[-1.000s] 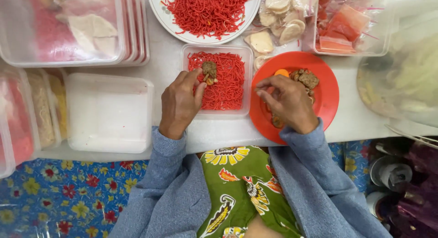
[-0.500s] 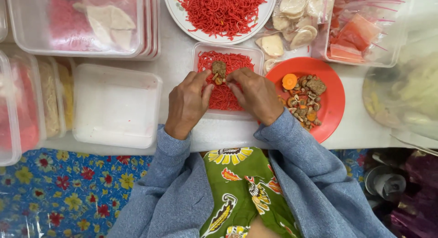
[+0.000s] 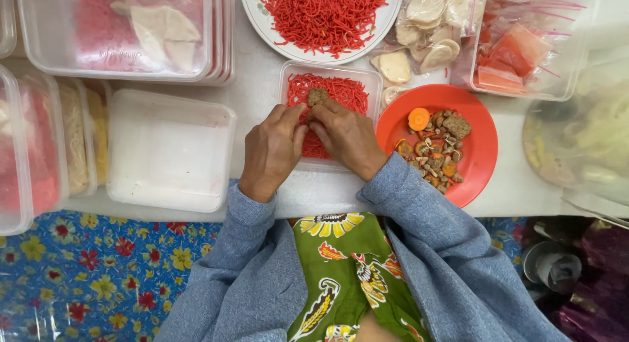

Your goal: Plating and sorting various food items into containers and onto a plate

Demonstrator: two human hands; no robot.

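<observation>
Beside the orange plate [image 3: 481, 160], both hands' fingers [image 3: 313, 116] pinch a brown piece [image 3: 318, 95] over the noodle tub [image 3: 364, 80].

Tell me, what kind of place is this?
Probably a food-packing table at a stall or home kitchen: clear plastic tubs, a white plate of red noodles, and both hands filling a small tray of noodles.

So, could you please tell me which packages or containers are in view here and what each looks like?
Clear tub under both hands: rectangular, red shreds inside.
Lidded tub, left of it: square, milky white.
Clear bag, top right: orange-red pieces.
Stacked clear tubs, top left: pink and pale contents.
</observation>
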